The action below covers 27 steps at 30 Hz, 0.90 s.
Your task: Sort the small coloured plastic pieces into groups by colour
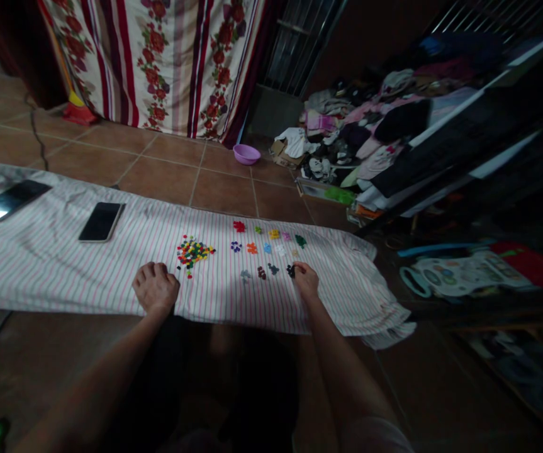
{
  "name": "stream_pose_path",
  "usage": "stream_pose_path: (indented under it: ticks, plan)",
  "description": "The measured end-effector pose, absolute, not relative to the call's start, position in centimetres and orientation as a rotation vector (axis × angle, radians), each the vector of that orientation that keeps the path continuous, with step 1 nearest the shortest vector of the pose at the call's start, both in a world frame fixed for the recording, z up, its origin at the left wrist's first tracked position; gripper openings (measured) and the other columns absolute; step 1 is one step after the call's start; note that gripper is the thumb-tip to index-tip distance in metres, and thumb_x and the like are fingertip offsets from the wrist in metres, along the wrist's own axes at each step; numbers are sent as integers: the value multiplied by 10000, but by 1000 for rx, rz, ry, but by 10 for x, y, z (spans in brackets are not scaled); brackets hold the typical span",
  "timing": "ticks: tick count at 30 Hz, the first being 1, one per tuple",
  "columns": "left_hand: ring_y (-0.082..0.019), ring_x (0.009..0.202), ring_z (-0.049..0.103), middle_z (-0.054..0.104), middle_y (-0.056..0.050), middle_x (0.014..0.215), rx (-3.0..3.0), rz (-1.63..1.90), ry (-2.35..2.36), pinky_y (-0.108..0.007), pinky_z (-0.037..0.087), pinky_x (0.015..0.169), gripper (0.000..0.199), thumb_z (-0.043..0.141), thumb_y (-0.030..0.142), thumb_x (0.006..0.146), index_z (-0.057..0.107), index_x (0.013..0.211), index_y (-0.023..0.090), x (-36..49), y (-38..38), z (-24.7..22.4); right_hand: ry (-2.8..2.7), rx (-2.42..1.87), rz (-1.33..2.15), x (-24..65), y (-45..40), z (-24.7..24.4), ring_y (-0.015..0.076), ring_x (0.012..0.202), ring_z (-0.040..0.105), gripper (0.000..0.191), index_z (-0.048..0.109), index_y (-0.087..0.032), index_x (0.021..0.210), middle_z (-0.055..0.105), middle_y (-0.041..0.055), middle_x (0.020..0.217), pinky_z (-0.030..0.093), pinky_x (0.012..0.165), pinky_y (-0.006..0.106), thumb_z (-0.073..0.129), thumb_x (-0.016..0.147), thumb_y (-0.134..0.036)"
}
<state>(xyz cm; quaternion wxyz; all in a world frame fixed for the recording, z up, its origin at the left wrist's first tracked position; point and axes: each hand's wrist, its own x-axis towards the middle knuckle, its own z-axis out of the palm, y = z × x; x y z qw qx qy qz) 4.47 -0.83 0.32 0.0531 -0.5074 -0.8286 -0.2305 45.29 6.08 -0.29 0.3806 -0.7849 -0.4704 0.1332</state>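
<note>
My left hand (156, 287) rests on the striped cloth (224, 296), fingers bent, just left of a mixed pile of small coloured pieces (194, 251). Whether it holds anything is hidden. My right hand (306, 279) has its fingertips pinched at a small black group (291, 270); any piece between them is too small to make out. Small single-colour groups lie in rows left of and beyond it, among them red (239, 226), yellow (274, 234), dark green (301, 241), orange (251, 248), blue (267, 248), brown (262, 272) and grey (245, 275).
A phone (100, 221) and a larger dark glossy device (11, 199) lie on the cloth at the left. Beyond its far edge, a purple basin (246, 154) sits on the tiled floor. Heaped clothes (347, 135) fill the back right, near a flowered curtain (177, 69).
</note>
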Motion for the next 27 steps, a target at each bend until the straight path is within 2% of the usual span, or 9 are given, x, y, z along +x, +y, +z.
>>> stream_pose_path:
  ticks: [3, 6, 10, 15, 19, 21, 27]
  plan:
    - [-291, 1117, 448, 546, -143, 1125, -1546, -711, -2505, -438, 338, 919, 255, 414, 275, 816, 579, 972, 160, 45, -8, 3, -1194, -2011, 309, 453, 62, 1, 194, 809, 631, 325, 717, -195, 864, 713, 45, 825, 478, 814, 317, 446, 702, -273]
    - [-288, 1118, 449, 548, -141, 1125, -1559, -715, -2501, -436, 341, 917, 253, 430, 254, 811, 585, 984, 157, 45, -8, 3, -1292, -1980, 126, 442, 64, 10, 215, 847, 624, 352, 711, -167, 908, 710, 85, 874, 470, 843, 352, 424, 730, -266]
    - [-285, 1125, 446, 548, -146, 1141, -1560, -699, -2494, -431, 344, 914, 248, 446, 241, 810, 590, 991, 151, 45, -8, 2, -1499, -1748, 21, 400, 65, 23, 230, 898, 610, 370, 700, -135, 959, 690, 130, 953, 474, 855, 371, 422, 795, -318]
    - [-278, 1113, 455, 553, -134, 1139, -1553, -688, -2473, -414, 342, 921, 230, 456, 239, 811, 593, 975, 154, 45, -7, 3, -1691, -1459, 167, 313, 61, 24, 174, 797, 594, 322, 699, -170, 979, 639, 96, 956, 507, 756, 309, 431, 854, -297]
    - [-268, 1108, 460, 557, -126, 1133, -1540, -685, -2471, -402, 337, 932, 230, 458, 237, 813, 591, 981, 154, 46, -7, 3, -1859, -1407, 366, 246, 59, 15, 150, 769, 577, 291, 705, -182, 999, 597, 71, 925, 502, 726, 264, 456, 863, -244]
    - [-265, 1103, 464, 559, -123, 1132, -1535, -681, -2472, -399, 335, 934, 226, 457, 234, 814, 591, 978, 156, 46, -7, 3, -1929, -1442, 425, 221, 59, 12, 144, 771, 574, 278, 704, -204, 1018, 588, 55, 929, 495, 747, 258, 477, 857, -214]
    - [-270, 1109, 463, 557, -124, 1139, -1551, -690, -2473, -402, 336, 926, 212, 452, 232, 820, 589, 964, 159, 45, -7, 4, -2074, -1494, 464, 181, 66, 10, 174, 979, 573, 294, 695, -212, 1057, 582, 70, 997, 467, 900, 278, 493, 853, -150]
